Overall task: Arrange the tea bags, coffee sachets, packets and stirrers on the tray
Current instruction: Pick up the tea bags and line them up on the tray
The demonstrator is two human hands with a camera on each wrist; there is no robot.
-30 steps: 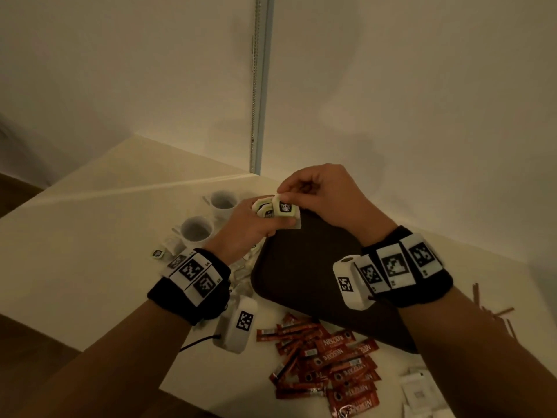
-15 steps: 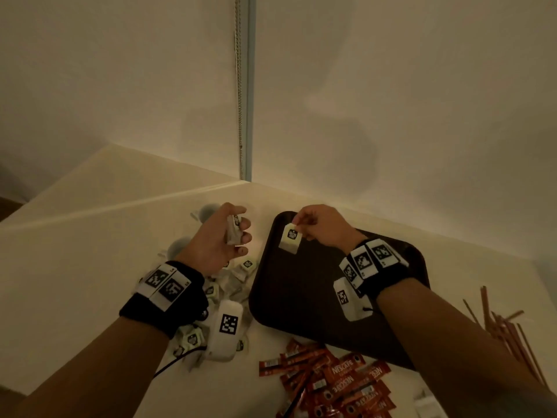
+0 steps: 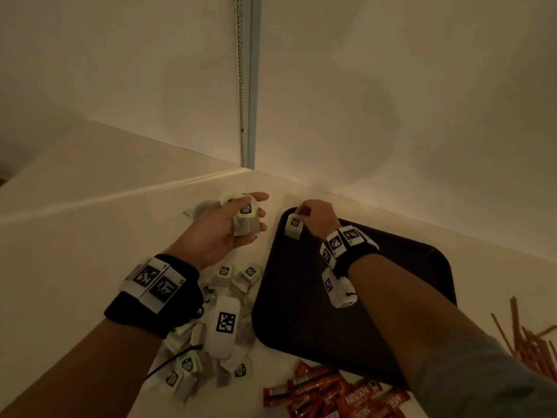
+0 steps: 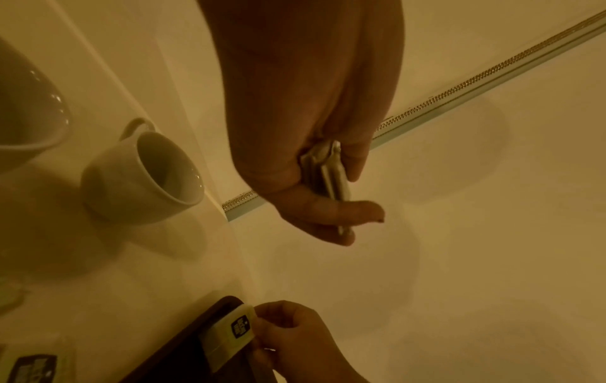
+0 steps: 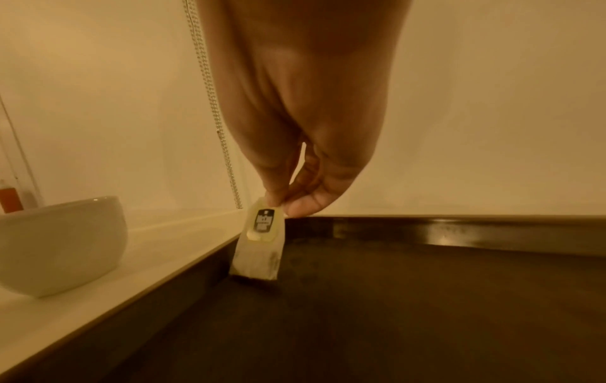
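1. Head view: the pale counter [image 3: 90, 267] fills the corner under two plain walls, and everything else lies on it
2. The dark brown tray [image 3: 391, 267] sits right of centre, its floor bare except at the far left corner
3. The left hand [image 3: 223, 230] hovers left of the tray, palm up, fingers and thumb curled round a small stack of tea bags [image 3: 245, 221]; the left wrist view shows several held edge-on
4. The right hand [image 3: 313, 220] reaches over the tray's far left corner, thumb and forefinger pinching the top of one tea bag [image 3: 294, 227], which hangs upright with its lower edge touching the tray floor
5. Loose tea bags [image 3: 224, 274] lie scattered left of the tray
6. Red coffee sachets [image 3: 331, 393] lie piled at its near edge
7. Brown stirrers [image 3: 530, 342] lie at the far right
8. A white cup [image 4: 144, 173] stands near the left hand
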